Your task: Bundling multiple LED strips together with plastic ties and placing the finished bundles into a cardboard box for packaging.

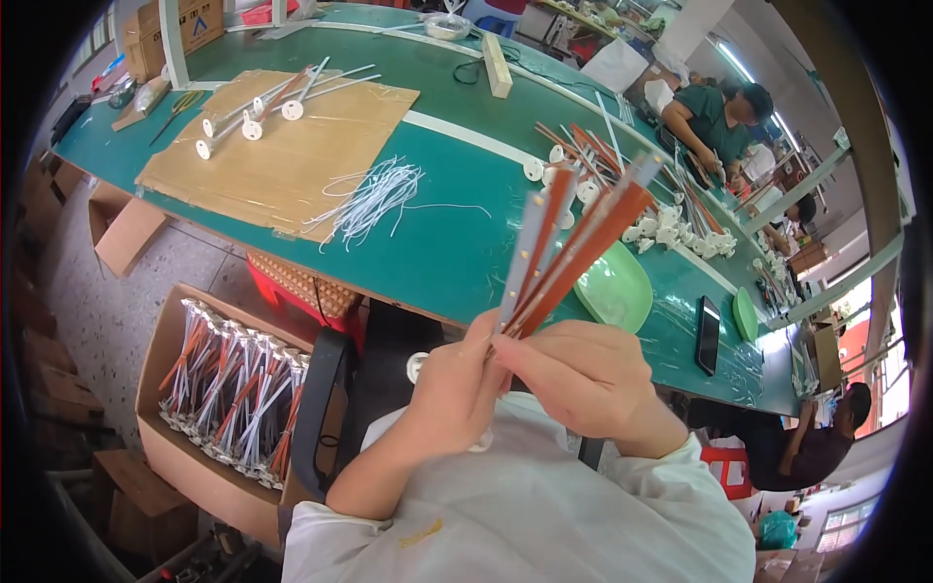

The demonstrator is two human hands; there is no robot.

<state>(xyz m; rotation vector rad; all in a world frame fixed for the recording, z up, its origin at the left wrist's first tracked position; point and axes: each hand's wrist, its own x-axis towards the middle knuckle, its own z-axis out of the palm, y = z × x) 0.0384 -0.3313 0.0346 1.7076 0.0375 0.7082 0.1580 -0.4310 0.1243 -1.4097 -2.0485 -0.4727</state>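
Observation:
In front of my chest, my left hand (452,394) is closed around a bundle of flat brown and silver-white strips (573,233); small pale dots run along one silver strip. The strips fan out upward, away from me. My right hand (588,374) pinches at the base of the bundle, its fingertips meeting my left hand's. Whether a thin tie lies between those fingers is hidden. A white round disc (417,367) shows just left of my left hand. Beyond my hands, a pile of thin white ties (374,199) lies on the green table (452,248).
Several strips with white disc ends (253,128) lie on a cardboard sheet (204,185); more (666,223) are heaped at right. Nearby are a green tray (617,291), a phone (708,335) and scissors (180,112). Tied bundles fill a carton (160,413) at lower left. Co-workers sit at right.

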